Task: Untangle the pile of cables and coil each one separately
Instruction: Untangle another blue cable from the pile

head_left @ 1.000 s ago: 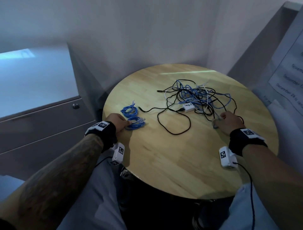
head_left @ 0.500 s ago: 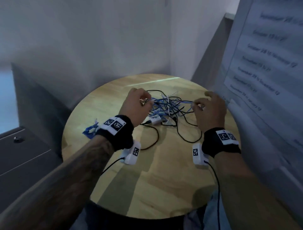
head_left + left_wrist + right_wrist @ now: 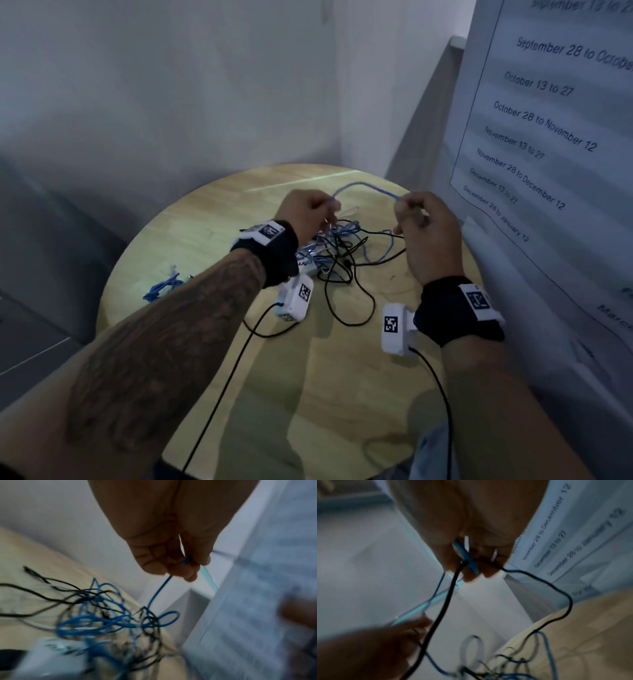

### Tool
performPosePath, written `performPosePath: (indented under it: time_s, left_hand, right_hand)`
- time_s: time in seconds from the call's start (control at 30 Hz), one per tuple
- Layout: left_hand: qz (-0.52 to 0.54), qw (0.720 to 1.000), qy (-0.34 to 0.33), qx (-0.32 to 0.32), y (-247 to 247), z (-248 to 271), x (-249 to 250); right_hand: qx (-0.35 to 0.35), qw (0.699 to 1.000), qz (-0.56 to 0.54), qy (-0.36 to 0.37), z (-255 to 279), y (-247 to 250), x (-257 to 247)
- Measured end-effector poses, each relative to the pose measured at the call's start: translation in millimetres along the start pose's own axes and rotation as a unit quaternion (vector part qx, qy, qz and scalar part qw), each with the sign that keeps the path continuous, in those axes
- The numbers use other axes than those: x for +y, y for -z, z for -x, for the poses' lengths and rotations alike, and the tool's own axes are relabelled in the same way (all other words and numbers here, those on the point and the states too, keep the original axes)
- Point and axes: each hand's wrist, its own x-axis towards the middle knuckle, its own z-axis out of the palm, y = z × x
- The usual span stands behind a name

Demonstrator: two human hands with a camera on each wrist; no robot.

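A tangled pile of black, blue and white cables [image 3: 337, 251] lies on the round wooden table [image 3: 205, 219], with a small white adapter partly hidden under my left wrist. My left hand [image 3: 310, 214] pinches a blue cable [image 3: 363, 186] that arches over to my right hand [image 3: 416, 219], which grips the same blue cable. In the right wrist view a black cable [image 3: 443, 608] also runs through the fingers of my right hand [image 3: 471, 566]. The left wrist view shows my left hand [image 3: 173, 559] holding the blue cable [image 3: 157, 592] above the pile [image 3: 106, 620]. A coiled blue cable [image 3: 162, 286] lies at the table's left.
A white board with a printed date list [image 3: 534, 137] stands close on the right, beside my right hand. A grey wall [image 3: 171, 85] rises behind the table and a grey cabinet [image 3: 30, 308] stands at the left. The wrist cameras' black leads [image 3: 222, 394] hang over the table's near part.
My left hand left the coiled blue cable and went to the pile. Both hands then lifted a length of blue cable off the pile and drew it apart between them.
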Motion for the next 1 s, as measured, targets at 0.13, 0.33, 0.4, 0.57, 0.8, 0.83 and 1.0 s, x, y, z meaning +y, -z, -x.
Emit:
performPosePath:
  time_s: [0.13, 0.33, 0.4, 0.57, 0.8, 0.83, 1.0]
  left_hand:
    - [0.099, 0.989, -0.022, 0.105, 22, -10, 28]
    - [0.090, 0.994, -0.055, -0.039, 25, -1, 66]
    - [0.117, 0.988, -0.059, -0.081, 22, 4, 74]
    - [0.153, 0.981, -0.085, -0.084, 16, 12, 75]
    - [0.120, 0.992, -0.028, 0.006, -31, 40, -3]
    - [0.108, 0.994, -0.026, -0.001, -38, 43, -14]
    - [0.065, 0.997, -0.021, -0.036, -49, 31, -36]
  right_hand:
    - [-0.203, 0.938, 0.275, -0.064, 1, -11, 29]
    - [-0.170, 0.981, 0.083, -0.039, 6, -34, -7]
    - [-0.183, 0.981, -0.001, -0.065, 8, -44, -18]
    - [-0.174, 0.978, -0.081, -0.076, 7, -48, -23]
    - [-0.174, 0.961, -0.171, -0.127, 0, -41, -18]
    - [-0.187, 0.958, -0.179, -0.128, 0, -41, -18]
    - [-0.185, 0.928, -0.276, -0.170, -2, -39, -20]
